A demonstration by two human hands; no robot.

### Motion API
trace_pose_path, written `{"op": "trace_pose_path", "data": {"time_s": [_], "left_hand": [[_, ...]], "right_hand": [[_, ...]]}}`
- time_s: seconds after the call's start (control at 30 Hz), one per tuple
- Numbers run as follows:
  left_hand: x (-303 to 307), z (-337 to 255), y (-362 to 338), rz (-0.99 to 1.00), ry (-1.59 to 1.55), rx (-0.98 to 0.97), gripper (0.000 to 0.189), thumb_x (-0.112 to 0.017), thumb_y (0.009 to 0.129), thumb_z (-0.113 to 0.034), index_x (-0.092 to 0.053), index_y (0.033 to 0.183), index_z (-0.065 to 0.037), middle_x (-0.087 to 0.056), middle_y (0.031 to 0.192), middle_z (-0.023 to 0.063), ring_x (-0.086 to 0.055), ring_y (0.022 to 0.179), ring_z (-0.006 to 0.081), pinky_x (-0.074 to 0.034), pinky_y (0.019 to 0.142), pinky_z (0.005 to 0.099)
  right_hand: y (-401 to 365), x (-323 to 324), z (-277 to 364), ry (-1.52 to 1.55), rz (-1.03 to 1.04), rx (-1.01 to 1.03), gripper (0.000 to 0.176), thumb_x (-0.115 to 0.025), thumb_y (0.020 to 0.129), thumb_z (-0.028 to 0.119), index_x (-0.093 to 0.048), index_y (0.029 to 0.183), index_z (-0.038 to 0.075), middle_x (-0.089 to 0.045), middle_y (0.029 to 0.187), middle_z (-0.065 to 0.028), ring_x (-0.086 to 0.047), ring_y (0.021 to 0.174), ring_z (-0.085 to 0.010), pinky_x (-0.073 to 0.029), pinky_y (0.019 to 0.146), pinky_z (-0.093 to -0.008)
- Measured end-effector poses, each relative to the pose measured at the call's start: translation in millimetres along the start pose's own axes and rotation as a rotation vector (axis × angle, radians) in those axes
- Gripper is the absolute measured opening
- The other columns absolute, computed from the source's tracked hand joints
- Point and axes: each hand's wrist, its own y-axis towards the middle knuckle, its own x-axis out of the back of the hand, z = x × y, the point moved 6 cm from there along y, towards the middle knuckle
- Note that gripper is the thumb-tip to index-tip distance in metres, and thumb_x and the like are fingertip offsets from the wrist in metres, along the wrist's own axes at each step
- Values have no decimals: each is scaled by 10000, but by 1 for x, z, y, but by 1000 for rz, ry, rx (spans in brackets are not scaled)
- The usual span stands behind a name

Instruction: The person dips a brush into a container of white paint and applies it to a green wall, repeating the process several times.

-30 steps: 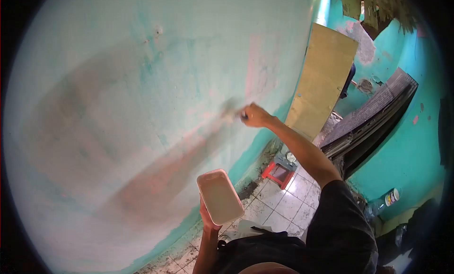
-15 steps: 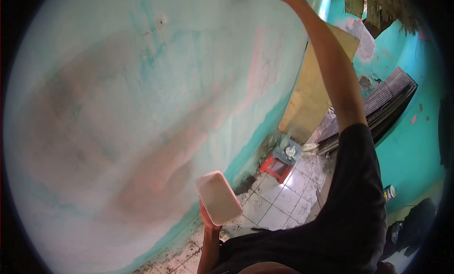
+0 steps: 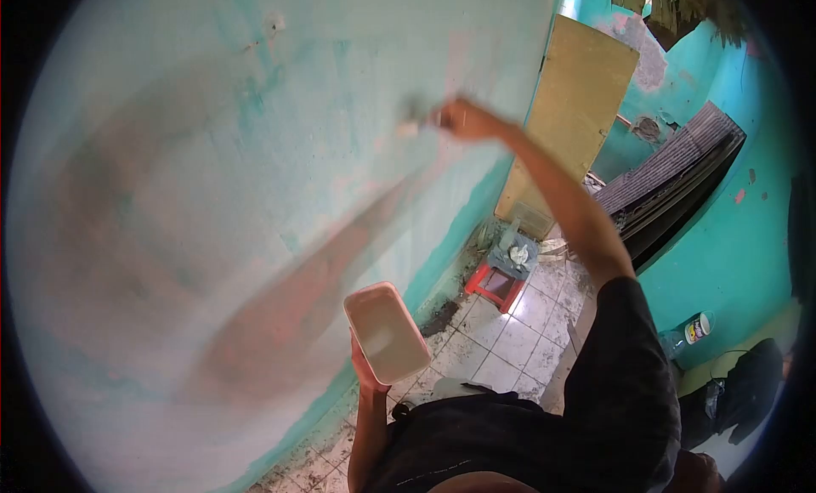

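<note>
My left hand (image 3: 365, 370) is wrapped round the lower left side of a pale pink rectangular plastic tub (image 3: 423, 336). A layer of whitish paint (image 3: 387, 344) lies inside it. Up at the wall (image 3: 280, 178), the fingers of my right hand (image 3: 466, 121) are closed round a paintbrush (image 3: 412, 126), smeared by motion, its pale head overlapping the wall surface. That wall is streaked with white over turquoise and pink patches, and a shadow of my arm falls across it.
A red stool (image 3: 497, 287) with a grey item on top stands on the dirty tiled floor (image 3: 510, 348) near the wall's foot. Beyond it lean a yellowish board (image 3: 578, 110) and stacked corrugated sheets (image 3: 680, 178). A white labelled container (image 3: 697, 327) sits at the right.
My right hand has come down and left from the top edge, bringing the paintbrush into view against the wall. The tub in my left hand sits slightly higher in view.
</note>
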Motion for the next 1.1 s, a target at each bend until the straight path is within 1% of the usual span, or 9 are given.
{"op": "trace_pose_path", "data": {"time_s": [0.1, 0.27, 0.37, 0.4, 0.5, 0.67, 0.8, 1.0, 1.1], "left_hand": [[6, 6, 5, -67, 14, 25, 516, -372, 1062, -488, -512, 1378, -105, -628, 1240, 74, -629, 1105, 240, -532, 948, 423], [-11, 13, 16, -30, -20, 12, 505, -385, 1060, -484, -511, 1381, -114, -623, 1251, 68, -628, 1107, 230, -537, 939, 408], [36, 15, 29, 9, 23, 37, 590, -385, 1034, -492, -413, 1469, -95, -551, 1374, 158, -599, 1174, 372, -526, 969, 517], [35, 11, 26, 1, 30, 33, 590, -385, 1034, -492, -413, 1469, -95, -551, 1374, 158, -599, 1174, 372, -526, 969, 517], [-14, 5, 21, 235, 81, 51, 750, -418, 986, -570, -275, 1558, -108, -405, 1518, 185, -500, 1313, 412, -451, 1045, 600], [-47, 21, 44, 276, -172, 159, 681, -485, 1002, -464, -294, 1547, -103, -331, 1553, 189, -468, 1318, 392, -433, 1053, 603], [-65, 70, 62, 262, -532, 230, 669, -513, 1004, -435, -296, 1551, -118, -310, 1572, 190, -460, 1333, 386, -440, 1059, 575], [-39, 118, 49, 89, 47, 113, 600, -444, 1032, -478, -400, 1478, -80, -509, 1411, 173, -554, 1232, 336, -487, 1029, 481], [-38, 138, 38, -56, 23, 212, 588, -364, 1059, -508, -459, 1430, -62, -604, 1308, 119, -614, 1150, 254, -514, 992, 413]], "right_hand": [[57, 163, 45, -405, -244, 224, 256, -698, 906, 265, -718, 1033, 43, -704, 766, -107, -660, 666, -250, -536, 679, -380], [54, 250, 75, -329, -638, -110, 219, -615, 923, 110, -706, 1099, 15, -694, 814, -115, -613, 687, -202, -499, 643, -362], [52, 140, 10, -193, -731, -40, 242, -690, 902, 223, -694, 1066, 45, -692, 785, -152, -665, 669, -248, -529, 663, -401], [37, 88, 12, -91, -792, 9, 278, -640, 882, 149, -684, 1147, 78, -653, 772, -223, -640, 651, -398, -510, 609, -438], [-24, -55, 22, 133, -788, -71, 349, -623, 866, 49, -653, 1214, 39, -673, 958, -259, -671, 836, -417, -539, 737, -456], [-118, -178, 25, 226, -332, -99, 230, -649, 875, 0, -691, 1099, 34, -667, 872, -205, -621, 677, -319, -522, 674, -398], [-179, -105, 72, 518, -348, -400, 275, -709, 899, 63, -687, 1173, 44, -654, 763, -86, -480, 593, -69, -429, 542, -257], [-254, -58, 104, 639, -146, -294, 365, -680, 893, -12, -675, 1251, 58, -680, 841, -26, -561, 614, -78, -449, 561, -277], [-281, -55, 114, 561, -2, -80, 379, -691, 856, -23, -691, 1221, 79, -705, 904, -105, -657, 687, -226, -510, 628, -361]]}}
